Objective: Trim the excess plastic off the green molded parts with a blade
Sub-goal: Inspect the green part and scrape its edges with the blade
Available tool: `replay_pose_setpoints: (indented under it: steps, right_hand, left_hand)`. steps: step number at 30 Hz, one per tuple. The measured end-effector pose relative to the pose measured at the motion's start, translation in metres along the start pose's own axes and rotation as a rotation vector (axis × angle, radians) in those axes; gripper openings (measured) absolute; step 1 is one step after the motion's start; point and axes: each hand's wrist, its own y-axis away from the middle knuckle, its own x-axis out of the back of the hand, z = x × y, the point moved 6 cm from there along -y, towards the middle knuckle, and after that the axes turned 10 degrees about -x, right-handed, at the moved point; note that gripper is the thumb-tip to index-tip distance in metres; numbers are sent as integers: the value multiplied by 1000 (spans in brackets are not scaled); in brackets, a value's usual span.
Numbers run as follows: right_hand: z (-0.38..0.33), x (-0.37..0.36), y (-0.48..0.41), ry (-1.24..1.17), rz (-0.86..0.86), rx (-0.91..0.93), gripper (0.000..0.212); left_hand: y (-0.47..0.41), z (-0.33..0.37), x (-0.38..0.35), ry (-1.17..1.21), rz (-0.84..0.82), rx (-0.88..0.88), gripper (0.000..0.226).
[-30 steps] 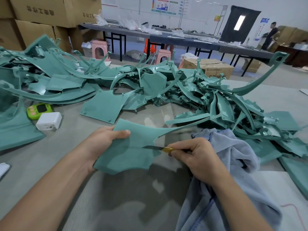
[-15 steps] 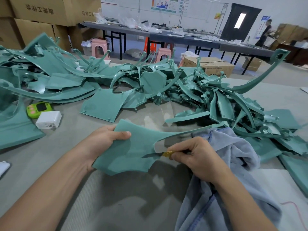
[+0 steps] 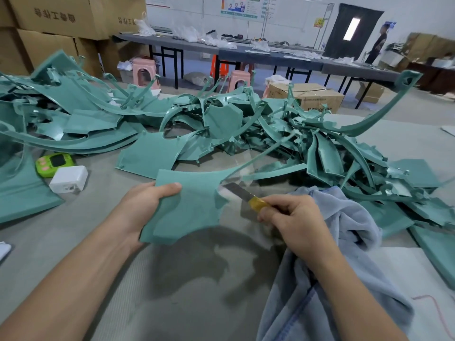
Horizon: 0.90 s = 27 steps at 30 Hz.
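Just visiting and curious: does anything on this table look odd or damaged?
The blade in the right hand has no handle, only a yellow wrap at the grip. The green part held by the left hand has a ragged edge facing the blade, likely the excess to be trimmed.

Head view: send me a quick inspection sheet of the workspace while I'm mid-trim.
Surface: grey table, shadowed under the hands.
Job's things: green part held up; blade beside its right edge, contact unclear; pile of green parts behind.
Clutter: green gadget and white box at left; blue cloth beneath the right forearm.
Grips: left hand grips the part's left edge; right hand holds the blade by its yellow end.
Cables: thin pink cord at lower right, ends unseen.
Surroundings: cardboard boxes, long dark tables, pink stools, a person standing far back.
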Motion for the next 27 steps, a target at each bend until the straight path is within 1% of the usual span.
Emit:
replay_pose_setpoints:
  steps: [4,7,10,13,15,18,21,24,27]
  right_hand:
    - [-1,-10,4,-51,-29,-18,31]
    - [-1,-20,8,-12,42,-26,22]
    - [-4,-29,11,2,38,-7,25]
    - [-6,-31,13,-34,7,3,17]
    - [-8,-30,14,-37,10,19,18]
    - [-8,-24,13,-42,62,40,25]
    - [-5,-19,12,-94,105,18,25]
    - [-3,-23,12,-34,71,0,20]
    - [-1,-29,13,-1,-29,-19,20]
  left_hand:
    - [-3,-1,6,66,32,25,23]
    - [-2,-2,3,83,35,45,22]
    - [-2,-5,3,121,64,73,24]
    - [-3,-6,6,179,95,89,29]
    - [-4,-6,7,190,107,86,30]
    - [-4,-6,5,183,103,89,29]
    - [-2,-7,5,166,103,93,27]
    - [-2,-7,5,158,109,85,28]
    - [-3,-6,8,172,131,75,31]
